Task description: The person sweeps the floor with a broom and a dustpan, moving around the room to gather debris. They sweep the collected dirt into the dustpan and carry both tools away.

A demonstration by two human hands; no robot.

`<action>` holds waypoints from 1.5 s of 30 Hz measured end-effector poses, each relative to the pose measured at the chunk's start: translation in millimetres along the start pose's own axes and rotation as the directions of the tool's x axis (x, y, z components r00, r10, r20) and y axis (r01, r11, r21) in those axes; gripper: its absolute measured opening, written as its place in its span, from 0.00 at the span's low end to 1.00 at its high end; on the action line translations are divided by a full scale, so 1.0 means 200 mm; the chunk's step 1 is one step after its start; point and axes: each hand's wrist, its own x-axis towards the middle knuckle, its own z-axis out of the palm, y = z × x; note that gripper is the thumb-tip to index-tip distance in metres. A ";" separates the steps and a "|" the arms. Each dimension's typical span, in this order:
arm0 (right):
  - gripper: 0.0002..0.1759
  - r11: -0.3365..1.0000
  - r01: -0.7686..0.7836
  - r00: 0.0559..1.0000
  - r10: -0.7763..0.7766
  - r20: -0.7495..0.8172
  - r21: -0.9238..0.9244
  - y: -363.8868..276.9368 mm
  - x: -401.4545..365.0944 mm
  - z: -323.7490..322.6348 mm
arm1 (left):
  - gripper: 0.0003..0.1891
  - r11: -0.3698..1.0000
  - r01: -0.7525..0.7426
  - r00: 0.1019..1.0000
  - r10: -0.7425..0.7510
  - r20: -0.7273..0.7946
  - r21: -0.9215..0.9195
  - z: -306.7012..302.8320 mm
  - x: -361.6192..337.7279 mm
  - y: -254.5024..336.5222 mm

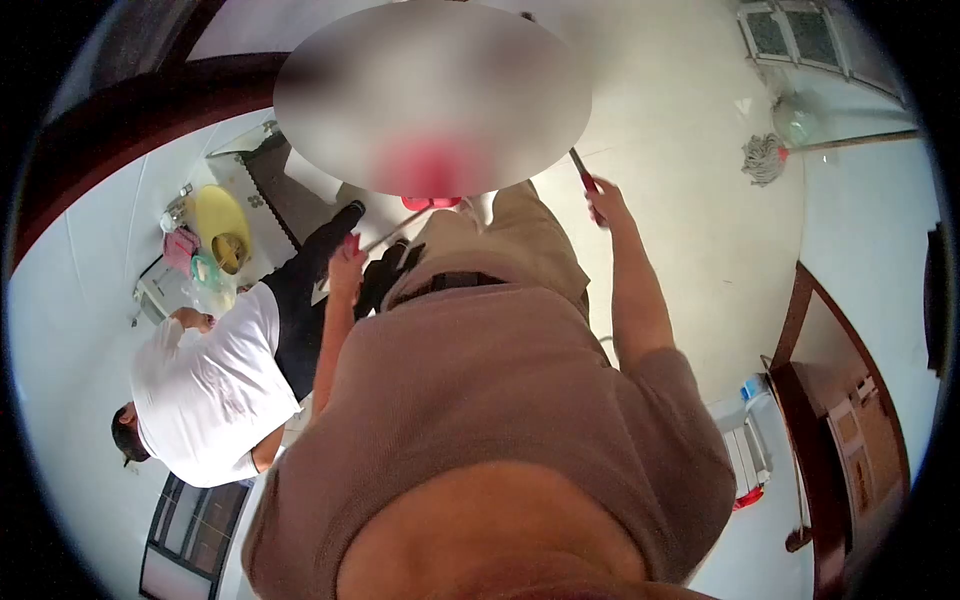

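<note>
On the left, my left hand (347, 262) is closed round a thin rod (398, 228) that slants toward my legs. My right hand (607, 203) is out to the right, its fingers wrapped round a slim dark tool (583, 172) with a reddish handle. The tool's tip points up and left, beside a large blurred patch. Just below that patch, the edge of a red object (434, 203) shows between the hands; the rest of it is hidden by the blur.
A person in a white shirt (215, 385) stands at the left, by a counter with a yellow board (220, 215), a bowl (229, 254) and bags. A mop (765, 160) leans at the upper right. Dark wooden furniture (800, 430) is at the lower right.
</note>
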 end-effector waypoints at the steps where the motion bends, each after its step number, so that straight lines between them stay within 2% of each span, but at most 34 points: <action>1: 0.26 0.997 -0.039 0.998 0.043 -0.046 0.072 0.21 -0.08 -0.11 | 0.09 1.000 -0.009 1.000 0.009 0.019 0.000 -0.02 0.07 0.08; 3: 0.27 0.989 -0.057 0.994 0.069 -0.084 0.135 0.48 -0.22 -0.22 | 0.08 0.984 -0.171 0.984 0.173 0.051 -0.043 -0.03 0.19 0.18; 4: 0.27 0.982 -0.081 0.992 0.097 -0.085 0.172 0.53 -0.29 -0.26 | 0.08 0.995 -0.080 0.995 0.075 0.062 0.066 -0.04 0.17 0.33; 5: 0.28 0.975 -0.107 0.989 0.124 -0.076 0.196 0.57 -0.34 -0.28 | 0.09 0.992 -0.098 0.994 0.095 0.045 0.080 -0.04 0.18 0.33; 6: 0.29 0.951 -0.168 0.966 0.212 -0.150 0.262 0.67 -0.47 -0.27 | 0.09 0.987 -0.132 0.990 0.126 0.065 0.093 -0.03 0.26 0.41; 8: 0.29 0.906 -0.249 0.916 0.335 -0.221 0.342 0.86 -0.64 -0.26 | 0.12 0.980 -0.102 0.992 0.088 0.085 0.171 -0.04 0.34 0.50; 11: 0.27 0.867 -0.308 0.861 0.429 -0.272 0.392 0.92 -0.75 -0.24 | 0.13 0.963 -0.189 0.980 0.174 0.091 0.191 -0.01 0.48 0.63; 12: 0.27 0.839 -0.269 0.850 0.438 -0.293 0.472 0.91 -0.81 -0.18 | 0.14 0.969 -0.225 0.969 0.213 0.127 0.098 0.01 0.53 0.69; 14: 0.26 0.843 -0.228 0.855 0.413 -0.314 0.487 0.87 -0.86 -0.12 | 0.13 0.967 -0.247 0.961 0.236 0.141 0.060 0.03 0.55 0.72; 16: 0.26 0.862 -0.148 0.856 0.357 -0.374 0.485 0.74 -0.89 -0.02 | 0.13 0.962 -0.271 0.955 0.262 0.140 0.048 0.08 0.61 0.84; 17: 0.27 0.887 -0.109 0.897 0.282 -0.340 0.449 0.64 -0.89 0.02 | 0.13 0.958 -0.283 0.949 0.272 0.158 0.053 0.09 0.65 0.90; 19: 0.27 0.905 -0.113 0.885 0.279 -0.372 0.410 0.46 -0.91 0.06 | 0.13 0.947 -0.317 0.940 0.304 0.158 0.061 0.11 0.68 0.93; 20: 0.26 0.925 -0.048 0.912 0.195 -0.361 0.376 0.37 -0.81 0.09 | 0.13 0.943 -0.328 0.933 0.314 0.175 0.061 0.13 0.72 0.99; 22: 0.27 0.946 -0.034 0.930 0.149 -0.337 0.324 0.18 -0.77 0.09 | 0.12 0.951 -0.309 0.933 0.302 0.195 0.005 0.14 0.75 1.02; 23: 0.27 0.966 0.032 0.943 0.057 -0.327 0.258 0.02 -0.57 0.11 | 0.12 0.952 -0.305 0.931 0.303 0.202 -0.022 0.13 0.80 1.10; 24: 0.26 0.971 0.073 0.941 0.009 -0.337 0.229 0.07 -0.51 0.12 | 0.12 0.958 -0.286 0.942 0.280 0.184 0.005 0.12 0.79 1.13; 25: 0.26 0.972 0.106 0.946 -0.034 -0.323 0.210 -0.11 -0.43 0.12 | 0.14 0.966 -0.259 0.943 0.252 0.218 0.006 0.12 0.86 1.13; 26: 0.25 0.979 0.196 0.939 -0.170 -0.298 0.061 -0.37 -0.18 0.11 | 0.14 0.963 -0.267 0.943 0.257 0.210 0.023 0.11 0.96 1.17; 27: 0.24 0.986 0.126 0.953 -0.090 -0.291 0.108 -0.46 -0.21 0.11 | 0.15 0.964 -0.264 0.946 0.253 0.201 0.029 0.11 0.99 1.16; 29: 0.24 0.978 0.200 0.957 -0.181 -0.225 0.066 -0.85 0.13 0.08 | 0.15 0.960 -0.266 0.945 0.241 0.223 0.086 0.06 0.96 1.33; 31: 0.25 0.979 0.200 0.961 -0.187 -0.201 0.046 -0.91 0.36 0.08 | 0.15 0.958 -0.253 0.947 0.217 0.238 0.134 0.04 0.91 1.41; 33: 0.23 0.980 0.118 0.986 -0.097 -0.132 0.161 -1.11 0.54 0.07 | 0.15 0.950 -0.210 0.965 0.164 0.204 0.230 0.02 0.93 1.49; 35: 0.21 0.964 0.084 0.990 -0.053 -0.127 0.251 -1.17 0.67 0.04 | 0.16 0.950 -0.223 0.956 0.169 0.242 0.218 -0.02 1.06 1.49; 37: 0.19 0.957 0.102 0.985 -0.058 -0.164 0.271 -1.12 0.67 0.02 | 0.15 0.967 -0.246 0.918 0.210 0.335 0.068 -0.01 1.03 1.51; 38: 0.19 0.940 0.098 0.983 -0.040 -0.178 0.326 -1.03 0.64 0.00 | 0.15 0.879 -0.335 0.928 0.246 0.279 0.338 -0.01 1.01 1.59; 39: 0.19 0.929 0.101 0.984 -0.040 -0.175 0.355 -0.95 0.61 -0.02 | 0.15 0.879 -0.334 0.928 0.245 0.279 0.339 -0.02 1.01 1.58; 41: 0.19 0.917 0.067 0.981 0.012 -0.195 0.393 -0.74 0.46 -0.04 | 0.15 0.934 -0.325 0.910 0.267 0.318 0.148 -0.02 1.06 1.58; 45: 0.19 0.824 -0.074 0.934 0.255 -0.251 0.562 -0.39 0.06 -0.01 | 0.16 0.956 -0.244 0.928 0.183 0.325 0.160 -0.01 1.23 1.61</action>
